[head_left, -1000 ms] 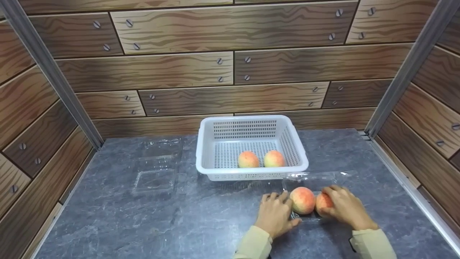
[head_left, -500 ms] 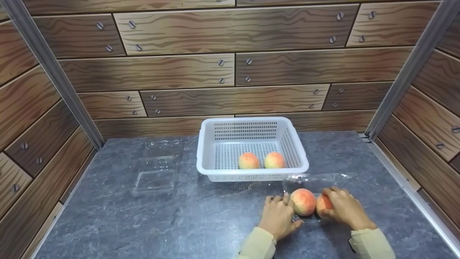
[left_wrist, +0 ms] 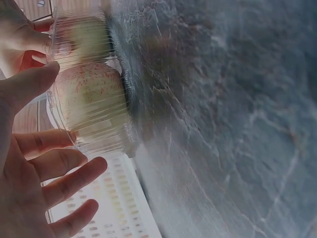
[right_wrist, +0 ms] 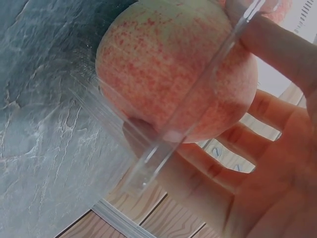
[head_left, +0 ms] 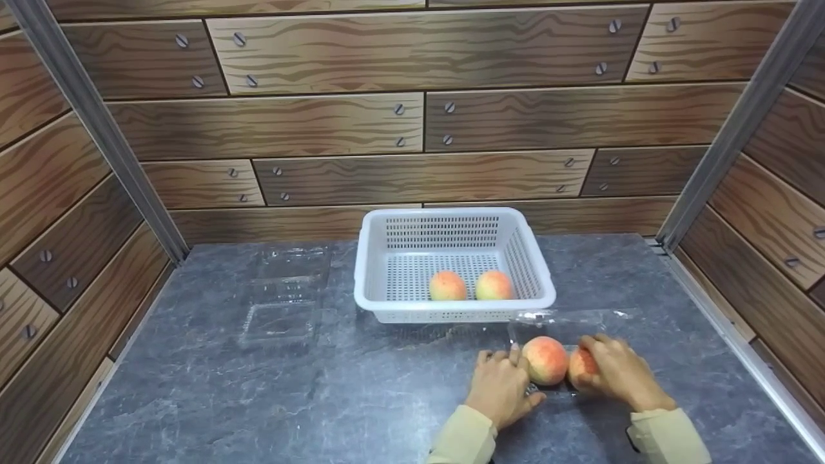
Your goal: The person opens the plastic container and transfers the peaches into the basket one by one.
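Left hand (head_left: 499,388): fingers loosely extended, touching the clear container (right_wrist: 143,179), gripping nothing | right hand (head_left: 617,372): fingers and thumb curled round the gripped peach (head_left: 580,370), lower right of head view | second peach (head_left: 546,361): just left of it | white basket (head_left: 454,305): centre, two peaches inside (head_left: 470,286)

Plank-patterned walls (head_left: 322,122), metal posts (head_left: 98,122), grey tabletop (head_left: 348,399)
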Action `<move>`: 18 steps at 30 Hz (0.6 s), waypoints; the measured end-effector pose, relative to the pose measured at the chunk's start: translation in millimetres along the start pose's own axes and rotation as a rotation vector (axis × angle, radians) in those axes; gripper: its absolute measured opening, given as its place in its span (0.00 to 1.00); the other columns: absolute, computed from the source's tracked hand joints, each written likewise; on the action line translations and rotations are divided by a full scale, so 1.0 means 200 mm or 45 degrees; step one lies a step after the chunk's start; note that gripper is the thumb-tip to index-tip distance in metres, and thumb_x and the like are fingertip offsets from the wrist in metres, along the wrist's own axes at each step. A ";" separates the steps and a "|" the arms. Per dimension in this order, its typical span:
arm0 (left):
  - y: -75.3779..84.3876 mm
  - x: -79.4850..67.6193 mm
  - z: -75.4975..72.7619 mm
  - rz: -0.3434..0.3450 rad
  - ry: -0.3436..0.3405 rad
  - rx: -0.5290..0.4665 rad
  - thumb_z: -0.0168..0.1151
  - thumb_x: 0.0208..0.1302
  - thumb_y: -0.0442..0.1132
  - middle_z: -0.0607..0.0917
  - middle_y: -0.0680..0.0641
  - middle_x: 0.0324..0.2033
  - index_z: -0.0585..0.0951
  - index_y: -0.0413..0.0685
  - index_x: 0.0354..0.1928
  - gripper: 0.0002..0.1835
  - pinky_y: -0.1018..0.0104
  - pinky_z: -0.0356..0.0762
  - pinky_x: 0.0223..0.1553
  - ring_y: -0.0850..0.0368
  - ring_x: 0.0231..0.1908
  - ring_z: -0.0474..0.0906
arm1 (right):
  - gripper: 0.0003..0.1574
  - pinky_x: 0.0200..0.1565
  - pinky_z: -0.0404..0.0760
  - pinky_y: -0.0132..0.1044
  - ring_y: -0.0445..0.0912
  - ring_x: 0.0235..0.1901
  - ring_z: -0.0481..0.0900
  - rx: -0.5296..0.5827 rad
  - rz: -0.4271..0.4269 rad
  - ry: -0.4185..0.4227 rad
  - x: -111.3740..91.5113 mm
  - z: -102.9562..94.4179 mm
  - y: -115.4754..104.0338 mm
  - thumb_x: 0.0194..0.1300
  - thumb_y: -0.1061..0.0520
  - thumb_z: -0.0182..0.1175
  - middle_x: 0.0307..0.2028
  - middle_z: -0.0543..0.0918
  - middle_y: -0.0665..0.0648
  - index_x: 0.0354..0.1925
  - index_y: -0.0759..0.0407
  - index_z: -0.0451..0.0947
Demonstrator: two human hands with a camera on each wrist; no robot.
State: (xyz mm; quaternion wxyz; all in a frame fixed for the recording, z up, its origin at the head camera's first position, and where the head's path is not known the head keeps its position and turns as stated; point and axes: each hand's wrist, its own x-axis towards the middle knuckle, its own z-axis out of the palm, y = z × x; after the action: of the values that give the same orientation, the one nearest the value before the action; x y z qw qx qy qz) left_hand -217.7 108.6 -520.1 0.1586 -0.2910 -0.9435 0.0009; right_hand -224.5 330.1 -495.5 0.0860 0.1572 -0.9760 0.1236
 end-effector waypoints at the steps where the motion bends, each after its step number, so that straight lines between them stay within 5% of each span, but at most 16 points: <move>1: 0.00 0.00 0.00 -0.001 0.001 0.001 0.63 0.61 0.71 0.83 0.52 0.58 0.81 0.47 0.61 0.39 0.63 0.72 0.48 0.60 0.47 0.81 | 0.31 0.42 0.81 0.65 0.68 0.41 0.80 -0.002 0.001 -0.008 0.00 0.00 0.00 0.42 0.60 0.80 0.43 0.81 0.70 0.44 0.70 0.80; 10: -0.01 0.01 0.00 -0.005 0.021 0.045 0.62 0.57 0.74 0.83 0.57 0.53 0.86 0.56 0.54 0.35 0.63 0.72 0.49 0.60 0.51 0.76 | 0.26 0.38 0.81 0.61 0.64 0.36 0.81 -0.014 0.012 -0.060 0.03 -0.01 -0.01 0.42 0.61 0.78 0.38 0.81 0.66 0.40 0.66 0.79; 18: -0.04 0.00 0.02 0.008 0.036 -0.024 0.60 0.58 0.75 0.81 0.60 0.59 0.86 0.59 0.55 0.34 0.61 0.76 0.53 0.58 0.60 0.73 | 0.23 0.36 0.82 0.61 0.65 0.36 0.81 -0.004 -0.031 -0.078 0.04 0.01 0.00 0.45 0.59 0.69 0.37 0.82 0.64 0.42 0.66 0.80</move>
State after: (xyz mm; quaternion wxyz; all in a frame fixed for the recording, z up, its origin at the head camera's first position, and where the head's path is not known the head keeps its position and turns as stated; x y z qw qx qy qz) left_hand -223.6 101.4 -523.3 0.1693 -0.2953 -0.9402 -0.0117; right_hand -231.2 327.4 -495.6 0.0579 0.1728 -0.9763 0.1163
